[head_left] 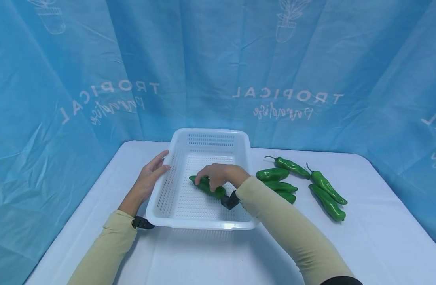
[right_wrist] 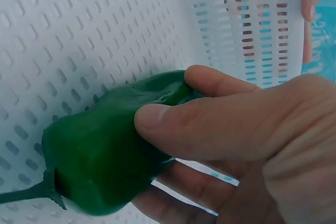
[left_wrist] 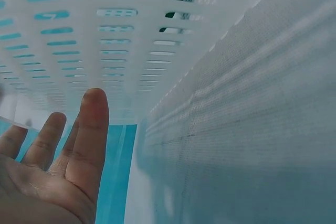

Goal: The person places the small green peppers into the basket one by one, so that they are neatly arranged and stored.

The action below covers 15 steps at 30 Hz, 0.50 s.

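A white plastic basket [head_left: 203,223] with slotted walls stands on the table, and inside it is one green pepper [head_left: 208,188]. My right hand [head_left: 219,176] reaches over the basket and grips this pepper close over the slotted floor. In the right wrist view the thumb and fingers curl round the pepper [right_wrist: 105,145], its stem pointing left. My left hand [head_left: 150,176] is at the left side of the basket, fingertips right at its rim. The left wrist view shows the fingers [left_wrist: 89,140] of that hand extended beside the slotted outer wall [left_wrist: 86,61].
To the right of the basket several more green peppers lie on the white-covered table [head_left: 367,237]: a cluster near the basket wall [head_left: 273,174], one with a long stem [head_left: 292,167] behind, and a pair [head_left: 328,202] farther right. Blue printed curtains [head_left: 211,59] hang behind and at the sides.
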Tool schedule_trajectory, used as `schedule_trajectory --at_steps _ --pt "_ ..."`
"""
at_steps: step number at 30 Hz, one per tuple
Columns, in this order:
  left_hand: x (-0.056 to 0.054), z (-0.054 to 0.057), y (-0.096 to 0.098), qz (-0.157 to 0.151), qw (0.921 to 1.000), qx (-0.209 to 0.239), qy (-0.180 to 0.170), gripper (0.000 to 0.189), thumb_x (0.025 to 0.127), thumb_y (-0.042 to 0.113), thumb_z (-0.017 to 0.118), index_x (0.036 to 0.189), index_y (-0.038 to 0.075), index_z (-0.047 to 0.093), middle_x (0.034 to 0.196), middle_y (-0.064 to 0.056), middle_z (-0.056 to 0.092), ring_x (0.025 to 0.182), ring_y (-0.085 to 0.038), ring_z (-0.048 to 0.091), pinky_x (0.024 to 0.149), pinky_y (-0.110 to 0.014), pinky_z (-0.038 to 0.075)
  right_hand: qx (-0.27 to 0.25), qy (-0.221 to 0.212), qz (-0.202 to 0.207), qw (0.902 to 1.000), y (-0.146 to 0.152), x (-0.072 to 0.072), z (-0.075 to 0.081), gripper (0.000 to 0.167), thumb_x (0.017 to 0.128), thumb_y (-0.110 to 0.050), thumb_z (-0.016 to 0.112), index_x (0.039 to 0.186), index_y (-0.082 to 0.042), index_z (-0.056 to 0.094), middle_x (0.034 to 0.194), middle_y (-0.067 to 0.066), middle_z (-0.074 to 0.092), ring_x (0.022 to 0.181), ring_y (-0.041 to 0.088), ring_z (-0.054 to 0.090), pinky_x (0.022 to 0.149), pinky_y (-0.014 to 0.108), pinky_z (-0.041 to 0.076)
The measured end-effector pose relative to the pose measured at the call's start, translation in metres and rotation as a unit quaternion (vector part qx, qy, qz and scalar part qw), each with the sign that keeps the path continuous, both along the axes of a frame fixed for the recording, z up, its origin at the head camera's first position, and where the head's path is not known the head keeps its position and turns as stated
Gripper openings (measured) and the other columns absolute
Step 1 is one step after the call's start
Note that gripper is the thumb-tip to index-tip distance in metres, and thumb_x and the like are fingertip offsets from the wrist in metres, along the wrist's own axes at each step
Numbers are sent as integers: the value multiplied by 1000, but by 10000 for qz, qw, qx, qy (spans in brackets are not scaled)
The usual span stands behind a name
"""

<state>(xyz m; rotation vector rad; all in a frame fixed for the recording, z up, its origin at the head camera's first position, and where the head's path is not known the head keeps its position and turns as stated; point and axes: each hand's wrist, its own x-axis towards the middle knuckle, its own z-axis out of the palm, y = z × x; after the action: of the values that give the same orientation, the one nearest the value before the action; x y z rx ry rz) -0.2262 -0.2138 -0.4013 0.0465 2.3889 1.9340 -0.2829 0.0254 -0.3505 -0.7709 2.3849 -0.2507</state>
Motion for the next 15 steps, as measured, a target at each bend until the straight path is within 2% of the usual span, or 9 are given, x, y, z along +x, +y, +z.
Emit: schedule_trajectory --at_steps 6,9,15 --pt "1 0 1 34 10000 -9 -39 67 102 38 51 159 34 16 166 -6 24 140 -44 45 102 -54 52 -111 -18 64 9999 1 1 -1 59 86 6 66 130 -33 61 150 1 50 118 19 48 87 30 48" --pt "0 -1 1 39 10000 -18 -19 67 102 38 51 159 33 17 166 -7 25 139 -45 45 100 -55 52 -199 -173 65 9996 0 3 -2 60 86 4 69 131 -33 60 147 5 52 118 19 50 90 31 50" --pt "0 -1 1 36 10000 1 -19 68 102 40 50 160 32 16 166 -7 24 141 -44 43 101 -55 51 -134 -304 390 9987 -1 9 -2 60 85 1 71 130 -36 57 142 5 55 114 18 54 91 32 53"
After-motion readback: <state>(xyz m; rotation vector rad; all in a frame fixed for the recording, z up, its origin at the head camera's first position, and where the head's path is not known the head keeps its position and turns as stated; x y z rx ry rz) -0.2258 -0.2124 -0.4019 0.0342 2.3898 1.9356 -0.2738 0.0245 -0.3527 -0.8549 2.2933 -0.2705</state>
